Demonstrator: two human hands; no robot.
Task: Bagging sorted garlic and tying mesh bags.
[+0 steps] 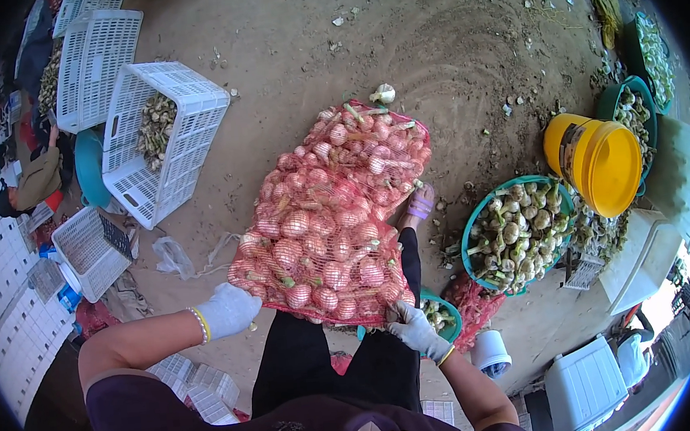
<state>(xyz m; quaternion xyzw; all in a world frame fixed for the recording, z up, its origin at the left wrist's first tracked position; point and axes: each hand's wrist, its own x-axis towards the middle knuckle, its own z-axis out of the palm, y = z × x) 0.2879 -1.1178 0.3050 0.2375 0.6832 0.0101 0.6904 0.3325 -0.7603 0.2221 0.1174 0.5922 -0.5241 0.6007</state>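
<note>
A red mesh sack (321, 225) packed with garlic bulbs stretches away from my body, its near end at my thighs. My left hand (233, 309), in a pale work glove, is closed at the sack's near left corner. At the near right corner my right hand (419, 329), in a greyish glove, has its fingers closed round the mesh. Past the far end of the sack, a loose garlic bulb (382, 93) lies on the ground. A foot in a purple sandal (420, 203) shows at the sack's right side.
White plastic crates (198, 105) stand at the left, one with garlic inside; a person (38, 179) is beyond them. To the right are a green tub (471, 256) heaped with garlic, a yellow bucket (605, 171) and a small white bucket (491, 352). A clear plastic bag (172, 257) lies left of the sack.
</note>
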